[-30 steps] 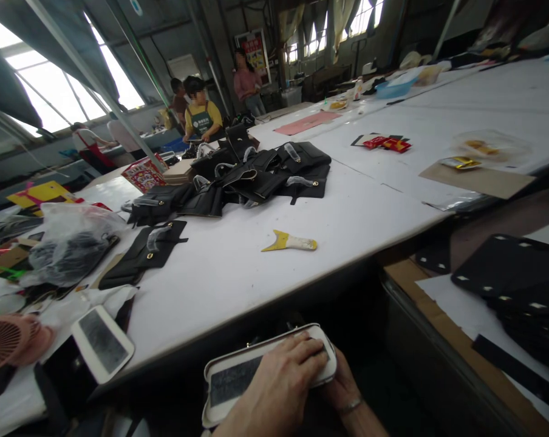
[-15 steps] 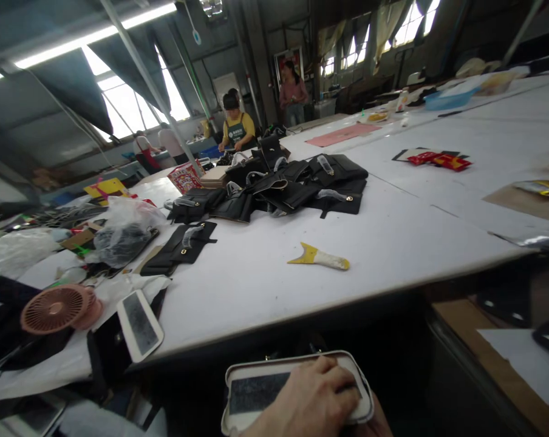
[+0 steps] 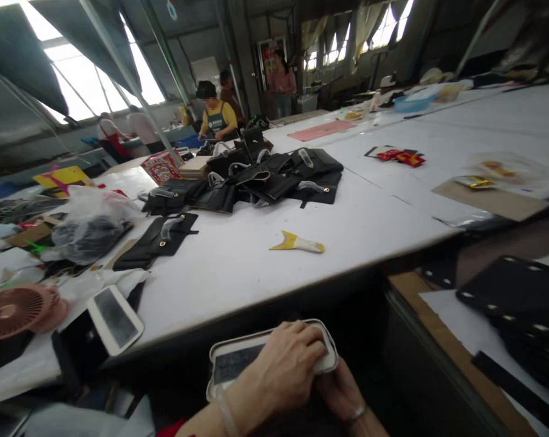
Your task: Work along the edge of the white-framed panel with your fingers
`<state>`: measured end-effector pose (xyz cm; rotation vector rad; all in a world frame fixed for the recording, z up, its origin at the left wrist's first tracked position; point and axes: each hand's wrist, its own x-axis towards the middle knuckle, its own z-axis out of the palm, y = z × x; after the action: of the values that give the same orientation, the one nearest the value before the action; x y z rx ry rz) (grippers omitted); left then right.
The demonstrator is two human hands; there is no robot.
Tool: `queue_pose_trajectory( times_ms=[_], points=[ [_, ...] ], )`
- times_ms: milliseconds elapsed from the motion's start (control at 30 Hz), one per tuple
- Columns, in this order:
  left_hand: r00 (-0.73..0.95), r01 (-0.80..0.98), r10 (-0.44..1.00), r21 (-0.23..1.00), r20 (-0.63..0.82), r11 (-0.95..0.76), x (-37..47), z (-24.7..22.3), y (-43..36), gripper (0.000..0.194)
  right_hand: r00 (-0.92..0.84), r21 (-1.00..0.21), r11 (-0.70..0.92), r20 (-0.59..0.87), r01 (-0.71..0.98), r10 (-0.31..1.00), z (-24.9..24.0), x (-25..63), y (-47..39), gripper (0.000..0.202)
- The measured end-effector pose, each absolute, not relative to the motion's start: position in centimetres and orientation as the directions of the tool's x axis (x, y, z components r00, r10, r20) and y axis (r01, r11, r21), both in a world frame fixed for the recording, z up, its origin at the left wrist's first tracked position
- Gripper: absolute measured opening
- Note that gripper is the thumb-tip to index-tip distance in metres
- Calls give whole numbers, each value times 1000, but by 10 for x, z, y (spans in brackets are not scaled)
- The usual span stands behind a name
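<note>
Below the white table's front edge (image 3: pixel 274 303) I hold a flat white case with a dark panel (image 3: pixel 238 362). My left hand (image 3: pixel 279 373) lies across its top with fingers pressing on the right end. My right hand (image 3: pixel 342 394) is underneath the case's right end, mostly hidden, with a band on a finger. A second white case with a dark panel (image 3: pixel 114 317) lies on the table at the left. A yellow and white scraper (image 3: pixel 297 243) lies in the middle of the table.
A pile of black leather pieces (image 3: pixel 260 179) sits farther back. A pink fan (image 3: pixel 14 306) and plastic bags (image 3: pixel 87 227) crowd the left. Black punched panels (image 3: pixel 515 297) lie on a lower bench at right. Several people work at the far end.
The view swung left and rose, then came back right and down. Both hands stay on the white case, which sits slightly higher in view now.
</note>
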<state>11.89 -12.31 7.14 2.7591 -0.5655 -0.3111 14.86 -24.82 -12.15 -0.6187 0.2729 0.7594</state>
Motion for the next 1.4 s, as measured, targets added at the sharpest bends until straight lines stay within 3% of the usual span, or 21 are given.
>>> queue_pose_trajectory(
  times_ms=[167, 300, 467, 700, 900, 1100, 1200, 1400],
  points=[
    [918, -288, -366, 381, -150, -879, 120, 69, -125, 19, 612, -231, 613, -582, -756, 535, -135, 131, -256, 21],
    [909, -320, -390, 354, -147, -879, 130, 67, -123, 17, 592, -176, 634, -602, -753, 536, -131, 127, -255, 14],
    [877, -403, -459, 306, -139, -863, 140, 67, -121, 9, 563, -180, 613, -644, -769, 517, -119, 120, -261, 8],
    [883, -399, -458, 356, -98, -845, 138, 66, -119, 12, 463, -187, 511, -739, -839, 489, -100, 114, -276, 28],
    [871, -444, -486, 311, -69, -840, 138, 63, -120, 9, 474, -228, 486, -742, -843, 474, -91, 121, -269, 44],
    [866, -418, -494, 432, -77, -799, 137, 64, -113, 15, 480, -264, 455, -743, -851, 467, -96, 121, -270, 55],
    [855, -410, -508, 465, -105, -785, 135, 63, -111, 8, 463, -257, 436, -749, -862, 473, -100, 121, -270, 56],
    [842, -442, -530, 433, -102, -786, 134, 61, -111, 12, 470, -240, 464, -740, -853, 481, -102, 119, -272, 49]
  ],
)
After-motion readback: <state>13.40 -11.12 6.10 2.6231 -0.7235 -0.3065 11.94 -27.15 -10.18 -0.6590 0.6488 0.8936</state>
